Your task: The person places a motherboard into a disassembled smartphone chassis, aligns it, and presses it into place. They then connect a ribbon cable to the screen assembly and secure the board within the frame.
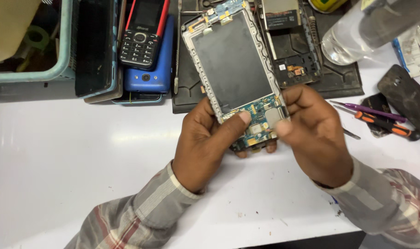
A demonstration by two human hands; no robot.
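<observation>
Both hands on the stripped phone, lower circuit board under the thumbs.

The left hand (205, 143) is curled round the bottom left edge of the opened phone frame (233, 64), thumb pressed on the small blue-green circuit board (258, 120); the right hand (311, 133) clasps the bottom right corner, thumb by the metal shield. The frame is lifted above the white worktop (81, 152), its top end over the dark mat (343, 80). It looks like the board is being worked loose; that calls for gentle, even prying. Screwdrivers (387, 124) lie to the right.
</observation>
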